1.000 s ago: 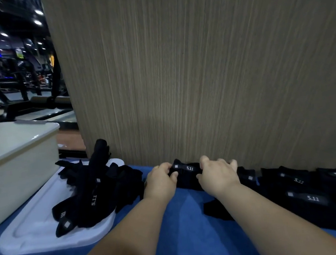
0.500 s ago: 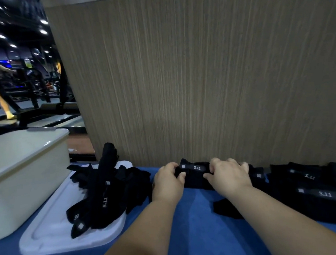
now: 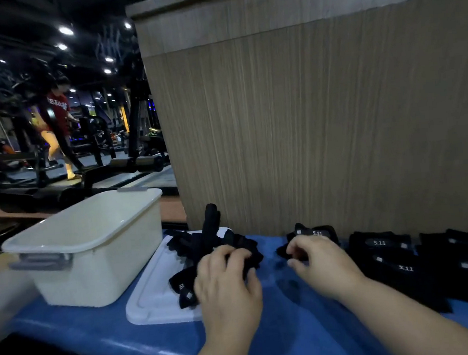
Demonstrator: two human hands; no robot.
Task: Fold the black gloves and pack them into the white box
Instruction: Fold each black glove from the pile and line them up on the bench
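On the blue tabletop [image 3: 297, 330], against the wood-grain panel [image 3: 321, 127]: black gloves in two lots; loose gloves [image 3: 204, 245] lie heaped on a white lid [image 3: 153, 300], just right of the white box [image 3: 91, 246]; one glove finger of the heap sticks upright. My left hand [image 3: 228, 282] lies on the heap's near side, fingers curled down into the fabric, gripping it. My right hand [image 3: 323, 263] sits just in front of a folded glove [image 3: 314, 234]; fingers bent, thumb apart from them; blur hides whether they pinch the cloth's edge, so I cannot tell.

Handling, judged: soft, light, limp fabric; no stiffness, so a fold will likely spring open unless pressed flat or held across the crease; tangled fingers in the heap may drag neighbours along; best hold is a single glove at the cuff, near its small white tag; not fragile; cloth looks grippy, low slip risk.

Count: white box, one, inside hidden from this angle; white lid, one; folded bundles [image 3: 404, 267] along the panel, at least five by the "5.11" labels I can read, including the one by my right hand; more may run off the right edge; loose gloves too dark and tangled to count.
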